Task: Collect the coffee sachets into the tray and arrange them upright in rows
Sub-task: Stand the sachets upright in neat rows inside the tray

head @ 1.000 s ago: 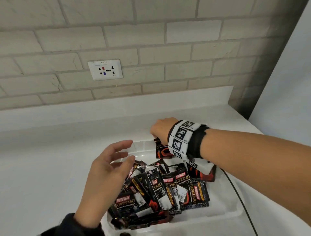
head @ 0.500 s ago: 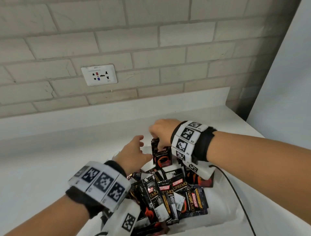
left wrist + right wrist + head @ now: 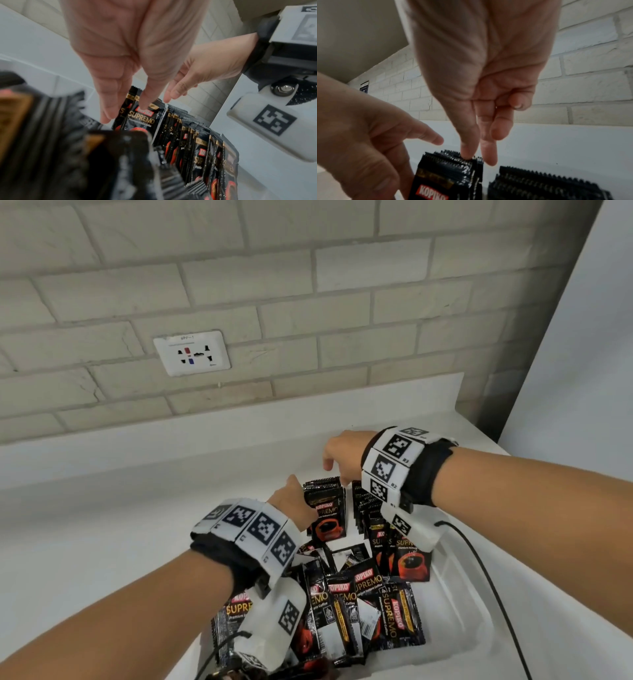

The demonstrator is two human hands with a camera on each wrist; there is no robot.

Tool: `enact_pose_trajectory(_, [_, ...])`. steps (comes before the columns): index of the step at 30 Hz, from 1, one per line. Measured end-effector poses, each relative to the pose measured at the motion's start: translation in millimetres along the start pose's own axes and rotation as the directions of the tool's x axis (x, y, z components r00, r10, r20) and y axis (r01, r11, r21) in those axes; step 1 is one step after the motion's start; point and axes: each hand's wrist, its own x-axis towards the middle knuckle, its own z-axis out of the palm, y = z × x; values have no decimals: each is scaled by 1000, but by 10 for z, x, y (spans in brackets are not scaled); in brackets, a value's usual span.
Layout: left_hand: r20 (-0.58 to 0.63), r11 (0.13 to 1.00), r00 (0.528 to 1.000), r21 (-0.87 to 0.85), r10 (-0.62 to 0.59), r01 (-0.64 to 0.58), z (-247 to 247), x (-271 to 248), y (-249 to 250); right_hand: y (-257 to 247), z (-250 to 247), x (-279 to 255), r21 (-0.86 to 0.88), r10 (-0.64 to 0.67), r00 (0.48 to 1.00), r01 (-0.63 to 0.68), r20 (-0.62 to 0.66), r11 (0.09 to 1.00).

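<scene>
Step in hand, as judged: squaring up a second upright row of black foil coffee sachets (image 3: pixel 327 513) at the far end of the white plastic tray (image 3: pixel 459 604); a completed row of standing sachets (image 3: pixel 368 508) occupies the far right corner, just beside it.

Left hand (image 3: pixel 291 501): fingers straight and relaxed, resting against the printed face of the front sachet in the short row; it pinches nothing. Right hand (image 3: pixel 342 458): fingers extended downward, fingertips (image 3: pixel 467 154) touching the serrated top edge of the same short row; nothing is gripped.

Orientation: standing sachets have the long axis vertical, serrated top seal upward, printed face toward the near end of the tray; rows run from far wall toward near end. The loose pile of sachets (image 3: pixel 356 607) lies flat and overlapping in the near half of the tray, long axes at mixed angles.

Next move, as judged: keep one hand bracing the short row; the other must lift a flat sachet from the pile, turn it upright, seal uppermost, and seat it against the front face; an unbraced row is liable to topple forward.
</scene>
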Motion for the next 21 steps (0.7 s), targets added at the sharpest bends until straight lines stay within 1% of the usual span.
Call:
enact_pose_trajectory(3, [21, 1000, 1000, -8, 8, -8, 0, 16, -31, -22, 30, 25, 78, -42, 999, 42, -8, 996])
enact_pose_trajectory(6, [43, 999, 999, -33, 28, -26, -81, -35, -90, 23, 14, -22, 161, -67, 996, 76, -61, 984])
enact_pose_trajectory(9, [56, 996, 995, -38, 84, -82, -282, -168, -118, 80, -55, -199, 237, -78, 987, 111, -141, 965])
enact_pose_trajectory(11, [52, 989, 989, -40, 142, -140, -449, -316, -137, 88, -49, -408, 276, -117, 981, 156, -152, 948])
enact_pose_trajectory(13, [28, 976, 978, -79, 206, -203, -594, -487, -181, 64, 43, -661, 300, -185, 980, 197, -67, 933])
enact_pose_trajectory(16, [-19, 955, 967, -152, 256, -256, -748, -736, -345, -27, 329, -986, 288, -278, 951, 231, 133, 929])
enact_pose_trajectory(18, [-43, 943, 965, -202, 259, -262, -803, -889, -475, -82, 552, -1099, 254, -279, 939, 226, 200, 941])
enact_pose_trajectory(21, [-113, 918, 952, -255, 284, -304, -786, -1034, -687, -144, 831, -1120, 247, -263, 931, 201, 252, 948])
